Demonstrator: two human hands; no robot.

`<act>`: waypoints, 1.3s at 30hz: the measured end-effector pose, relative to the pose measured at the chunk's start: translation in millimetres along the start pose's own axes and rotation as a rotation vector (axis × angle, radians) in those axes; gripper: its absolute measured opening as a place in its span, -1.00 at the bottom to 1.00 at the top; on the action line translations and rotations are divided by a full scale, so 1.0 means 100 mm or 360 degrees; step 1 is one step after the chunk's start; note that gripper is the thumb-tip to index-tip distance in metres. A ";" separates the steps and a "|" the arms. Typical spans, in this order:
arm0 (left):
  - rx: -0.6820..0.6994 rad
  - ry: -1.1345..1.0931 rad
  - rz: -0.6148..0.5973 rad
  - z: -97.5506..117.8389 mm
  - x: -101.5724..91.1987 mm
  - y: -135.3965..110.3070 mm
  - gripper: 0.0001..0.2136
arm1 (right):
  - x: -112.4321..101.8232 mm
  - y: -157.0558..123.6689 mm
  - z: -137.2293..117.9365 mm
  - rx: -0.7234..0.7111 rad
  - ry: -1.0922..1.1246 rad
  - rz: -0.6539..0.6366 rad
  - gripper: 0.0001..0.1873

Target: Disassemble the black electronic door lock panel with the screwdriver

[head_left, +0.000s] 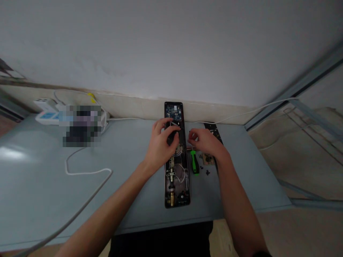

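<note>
A long black lock housing (188, 187), opened, lies lengthwise before me with its inner parts showing. At its far end is a circuit board (175, 111); a brass-coloured cylinder (172, 198) sits at the near end. My left hand (162, 142) reaches over the housing's middle, its fingers apart and curved, fingertips at the inner parts and partly covering them. Just right of the housing, my right hand (203, 141) has its thumb and fingertips pinched together. Whatever is between them is too small to make out. Below that hand lies a green-and-black screwdriver (194, 162).
Small dark screws (208, 172) and a brownish square part (208, 159) lie beside the screwdriver. Behind my right hand is a black panel (211, 127). A white power strip (46, 117) stands at the back left, and a white cable (91, 174) crosses the grey table (128, 137).
</note>
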State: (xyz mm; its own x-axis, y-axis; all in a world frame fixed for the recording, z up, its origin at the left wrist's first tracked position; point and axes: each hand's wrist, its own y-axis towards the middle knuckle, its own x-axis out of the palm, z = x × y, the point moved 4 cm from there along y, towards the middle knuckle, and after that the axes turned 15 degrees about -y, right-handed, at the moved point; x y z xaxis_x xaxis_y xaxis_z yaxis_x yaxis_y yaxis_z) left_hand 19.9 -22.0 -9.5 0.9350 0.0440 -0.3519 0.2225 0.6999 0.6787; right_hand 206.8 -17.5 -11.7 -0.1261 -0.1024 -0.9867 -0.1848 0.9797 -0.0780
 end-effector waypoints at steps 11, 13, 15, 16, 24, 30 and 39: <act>0.0033 -0.0078 -0.0567 -0.19 0.12 0.82 -0.77 | 0.11 0.72 0.06 0.0041 -0.0109 -0.0508 -0.59; 0.0024 -0.0069 -0.0641 -0.23 0.07 0.87 -0.77 | 0.13 0.74 0.04 0.0058 -0.0132 -0.0563 -0.59; -0.0005 -0.0060 -0.0643 -0.26 0.01 0.90 -0.76 | 0.15 0.77 0.01 0.0074 -0.0145 -0.0587 -0.58; -0.0014 -0.0057 -0.0635 -0.28 -0.02 0.91 -0.77 | 0.16 0.79 0.00 0.0081 -0.0147 -0.0590 -0.58; -0.0042 0.0008 -0.0720 -0.39 -0.04 0.96 -0.77 | 0.09 0.76 0.04 0.0110 0.0025 -0.0468 -0.91; -0.0033 0.0034 -0.0726 -0.46 -0.03 0.96 -0.78 | -0.26 0.54 0.09 0.0179 0.0347 -0.0198 -0.84; 0.0049 0.0106 -0.0704 -0.50 -0.09 0.97 -0.79 | -0.45 0.49 -0.15 0.0085 0.0865 0.0002 -0.82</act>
State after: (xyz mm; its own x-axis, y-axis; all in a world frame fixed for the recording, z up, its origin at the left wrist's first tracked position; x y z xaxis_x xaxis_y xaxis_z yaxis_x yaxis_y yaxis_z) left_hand 19.0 81.7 27.3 0.7288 -0.2083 -0.6523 0.6058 0.6403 0.4723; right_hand 188.4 32.8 30.8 -0.6147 -0.1616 -0.7720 -0.1361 0.9858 -0.0980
